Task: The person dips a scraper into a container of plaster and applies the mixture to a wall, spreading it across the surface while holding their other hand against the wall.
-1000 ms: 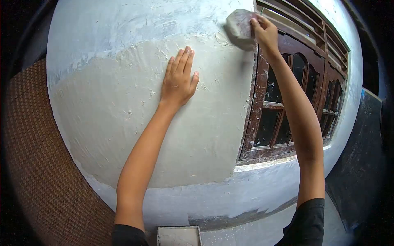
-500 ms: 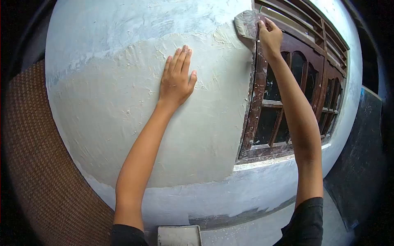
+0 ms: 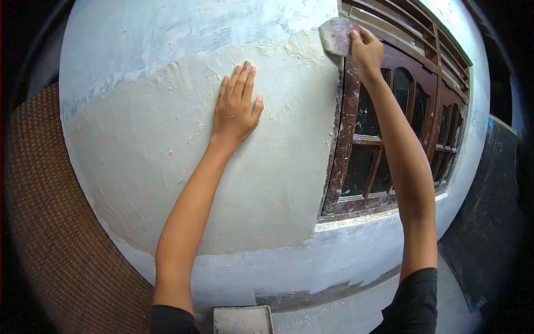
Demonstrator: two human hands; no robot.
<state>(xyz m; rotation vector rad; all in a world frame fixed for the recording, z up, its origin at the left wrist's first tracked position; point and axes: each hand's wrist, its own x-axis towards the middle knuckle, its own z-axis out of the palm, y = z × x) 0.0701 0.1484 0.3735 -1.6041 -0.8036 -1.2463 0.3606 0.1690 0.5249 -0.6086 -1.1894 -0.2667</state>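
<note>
Apparently spreading or smoothing is the step in hand: the flat putty scraper (image 3: 335,38), a thin, many-sided plate smeared pale and reddish, sits just beyond the right fingertips, by the window's upper corner. Whether its edge touches the plaster or hovers just off it, I cannot tell. The right hand (image 3: 368,54) pinches it, thumb and fingers closed on its near side. Another stroke here would call for a low, even blade angle and care beside the wood.

Under the left hand (image 3: 235,114), its fingers straight and close together, thumb a little apart, lies a matte grey-cream skim coat (image 3: 267,172), mostly smooth but flecked with small ridges and crumbs around the fingertips. Above those fingertips, its ragged edge meets bluish-white wall (image 3: 139,39) with streaky, chalky marks.

Below the right fingers stands the dark brown window frame (image 3: 347,117), spattered white, with arched panes; slatted wooden vents (image 3: 445,47) run above and beyond them. Far below the left fingers is a shallow rectangular tray (image 3: 243,321) holding pale paste. Outermost, a coarse woven mat (image 3: 44,195) hangs left of them, and a scuffed black board (image 3: 484,195) leans well right of the right fingers.
</note>
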